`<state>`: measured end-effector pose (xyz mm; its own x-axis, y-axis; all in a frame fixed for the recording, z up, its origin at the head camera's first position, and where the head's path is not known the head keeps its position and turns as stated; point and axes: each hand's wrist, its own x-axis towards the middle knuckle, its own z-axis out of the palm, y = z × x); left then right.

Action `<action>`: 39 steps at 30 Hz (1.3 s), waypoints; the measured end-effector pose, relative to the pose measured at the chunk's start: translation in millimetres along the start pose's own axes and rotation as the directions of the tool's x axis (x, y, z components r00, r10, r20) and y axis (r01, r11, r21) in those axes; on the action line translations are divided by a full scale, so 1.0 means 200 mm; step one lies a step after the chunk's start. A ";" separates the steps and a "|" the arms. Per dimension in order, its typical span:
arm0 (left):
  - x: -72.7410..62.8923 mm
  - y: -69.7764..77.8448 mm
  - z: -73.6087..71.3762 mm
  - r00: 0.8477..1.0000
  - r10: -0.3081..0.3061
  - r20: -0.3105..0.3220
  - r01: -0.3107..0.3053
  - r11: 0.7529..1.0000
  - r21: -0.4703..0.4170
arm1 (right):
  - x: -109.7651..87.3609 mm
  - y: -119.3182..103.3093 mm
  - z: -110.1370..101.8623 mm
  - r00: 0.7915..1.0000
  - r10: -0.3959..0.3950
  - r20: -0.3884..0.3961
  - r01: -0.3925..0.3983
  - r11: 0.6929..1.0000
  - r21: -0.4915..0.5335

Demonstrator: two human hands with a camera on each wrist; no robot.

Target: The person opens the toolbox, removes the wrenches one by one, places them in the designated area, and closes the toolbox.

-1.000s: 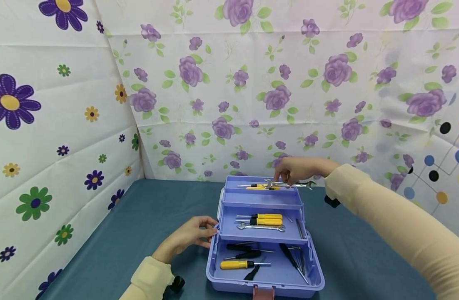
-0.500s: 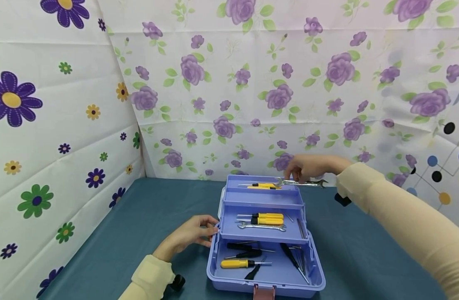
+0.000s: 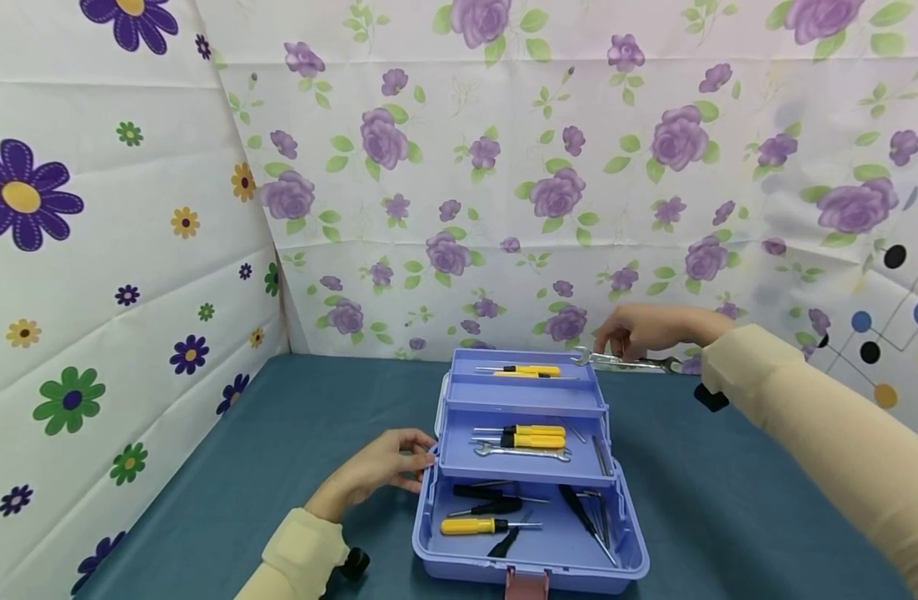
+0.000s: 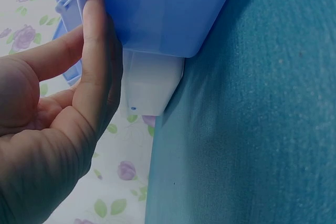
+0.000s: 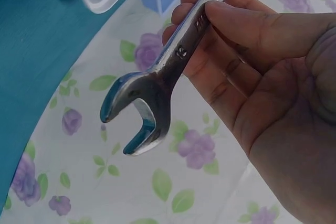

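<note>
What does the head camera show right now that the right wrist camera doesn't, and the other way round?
Only the head view: the left hand touching the side of the toolbox, and the yellow-handled screwdrivers inside it.

Only the right wrist view: legible detail of stamped marks on the wrench.

Both: the right hand holding that wrench, part of the toolbox, and the flowered backdrop.

Rear is closed off by a creased white rose-print sheet (image 3: 504, 187), left side by a white flower-print sheet (image 3: 114, 279), far right is filled by a panel of coloured dots (image 3: 901, 321) joined by lines, and a flat teal surface (image 3: 324, 400) is seen below.
</note>
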<state>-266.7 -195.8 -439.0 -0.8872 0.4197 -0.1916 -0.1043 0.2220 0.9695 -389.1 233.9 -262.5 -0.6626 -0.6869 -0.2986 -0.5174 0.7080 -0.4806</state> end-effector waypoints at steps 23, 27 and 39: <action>0.00 0.00 0.00 1.000 -0.006 0.003 0.006 1.000 -0.005 | -0.20 0.22 -0.06 0.992 0.095 -0.086 -0.084 0.988 0.127; 0.00 0.01 0.00 1.000 0.000 0.006 0.000 1.000 0.002 | -0.23 0.27 -0.07 0.987 0.136 -0.088 -0.123 0.983 0.137; 0.00 0.00 0.00 1.000 0.006 0.007 -0.006 1.000 0.007 | -0.29 0.38 -0.03 0.981 0.153 -0.119 -0.139 0.983 0.123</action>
<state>-266.8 -195.7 -439.2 -0.8847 0.4269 -0.1872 -0.0961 0.2258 0.9694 -393.8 329.1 -277.1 -0.7936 -0.5459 -0.2687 -0.3500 0.7708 -0.5323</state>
